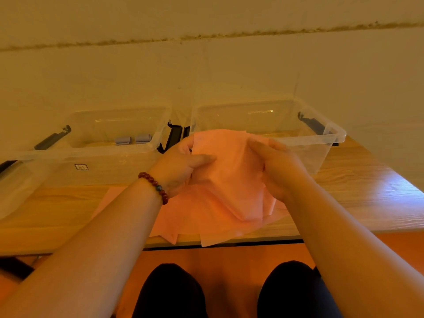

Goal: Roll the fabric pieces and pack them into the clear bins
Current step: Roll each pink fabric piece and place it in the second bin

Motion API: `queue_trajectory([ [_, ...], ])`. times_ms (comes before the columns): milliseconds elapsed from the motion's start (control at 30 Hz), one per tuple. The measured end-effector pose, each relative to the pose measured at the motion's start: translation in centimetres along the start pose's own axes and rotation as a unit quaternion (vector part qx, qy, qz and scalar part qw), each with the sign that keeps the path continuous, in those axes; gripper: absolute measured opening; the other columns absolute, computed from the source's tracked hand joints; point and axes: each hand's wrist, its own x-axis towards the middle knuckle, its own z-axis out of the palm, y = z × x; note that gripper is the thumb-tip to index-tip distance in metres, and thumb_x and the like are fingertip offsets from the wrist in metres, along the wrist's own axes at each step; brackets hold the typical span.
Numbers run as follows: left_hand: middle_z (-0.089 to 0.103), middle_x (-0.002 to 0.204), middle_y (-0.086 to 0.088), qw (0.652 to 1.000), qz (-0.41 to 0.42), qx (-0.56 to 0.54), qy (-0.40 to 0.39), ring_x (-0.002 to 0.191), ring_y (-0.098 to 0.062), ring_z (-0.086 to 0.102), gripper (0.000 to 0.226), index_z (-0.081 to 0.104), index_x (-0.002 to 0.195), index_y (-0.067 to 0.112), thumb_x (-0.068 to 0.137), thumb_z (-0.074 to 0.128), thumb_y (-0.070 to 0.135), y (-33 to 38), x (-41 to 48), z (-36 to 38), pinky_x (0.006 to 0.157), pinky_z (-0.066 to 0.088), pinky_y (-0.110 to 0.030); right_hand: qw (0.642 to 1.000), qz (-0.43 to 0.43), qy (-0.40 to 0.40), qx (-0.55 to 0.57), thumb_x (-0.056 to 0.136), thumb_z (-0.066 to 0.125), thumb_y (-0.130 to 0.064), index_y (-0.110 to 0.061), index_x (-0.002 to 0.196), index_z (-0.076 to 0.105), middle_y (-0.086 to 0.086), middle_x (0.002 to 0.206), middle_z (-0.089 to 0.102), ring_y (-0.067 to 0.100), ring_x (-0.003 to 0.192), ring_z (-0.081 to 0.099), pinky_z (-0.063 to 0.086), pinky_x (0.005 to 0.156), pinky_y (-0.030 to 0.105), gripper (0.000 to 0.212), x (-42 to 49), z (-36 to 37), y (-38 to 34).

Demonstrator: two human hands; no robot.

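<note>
A folded pink fabric piece (231,171) is held up above the table between both hands. My left hand (181,166) grips its left side, thumb over the front. My right hand (275,166) grips its right side. More pink fabric pieces (206,221) lie flat in a pile under it at the table's front edge. Two clear bins stand behind. The left bin (110,154) holds two grey fabric rolls (133,139). The right bin (321,148) shows nothing inside, though the held fabric hides part of it.
The wooden table (358,193) runs left to right, with a wall close behind the bins. Black latches (174,136) sit between the bins and at their outer ends. Another clear container (13,180) is at far left. My knees are below the table edge.
</note>
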Motion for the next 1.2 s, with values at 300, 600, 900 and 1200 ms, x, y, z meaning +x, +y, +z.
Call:
queue_trajectory([
  [300,0.069,0.098,-0.008,0.997,-0.007,-0.008,0.079,0.087,-0.029,0.061,0.020,0.066,0.102,0.021,0.089,0.065,0.035,0.9,1.2,-0.4,0.077,0.049,-0.044,0.999,-0.018,-0.032,-0.025,0.087,0.065,-0.014,-0.031,0.148,0.037,0.003,0.133,0.057,0.022,0.107,0.062,0.056,0.081,0.035,0.069,2.5,0.4,-2.1],
  [600,0.060,0.090,0.003,0.961,0.049,0.166,0.218,0.070,-0.012,0.055,0.022,0.051,0.088,0.030,0.082,0.072,0.028,-1.4,1.4,0.4,0.059,0.048,-0.029,0.959,-0.101,0.106,-0.244,0.085,0.073,-0.032,-0.021,0.123,0.051,0.005,0.112,0.061,0.020,0.084,0.061,0.055,0.072,0.038,0.045,1.8,0.0,-0.4],
  [900,0.068,0.101,-0.003,0.988,-0.032,0.038,0.148,0.092,-0.018,0.066,0.023,0.062,0.100,0.015,0.084,0.070,0.029,-2.9,0.6,-0.5,0.073,0.055,-0.031,0.979,-0.121,0.129,-0.099,0.082,0.076,-0.031,-0.028,0.118,0.040,-0.006,0.088,0.067,0.005,0.075,0.065,0.056,0.064,0.028,0.051,-0.8,-1.1,2.8],
  [1200,0.069,0.086,0.000,0.991,0.025,0.026,0.125,0.081,-0.017,0.065,0.013,0.067,0.084,0.020,0.093,0.059,0.026,-1.5,0.2,-0.4,0.071,0.056,-0.033,0.993,-0.075,0.050,-0.075,0.094,0.060,-0.018,-0.030,0.082,0.068,0.004,0.075,0.069,0.019,0.072,0.062,0.057,0.072,0.046,0.019,-1.3,-0.4,2.0],
])
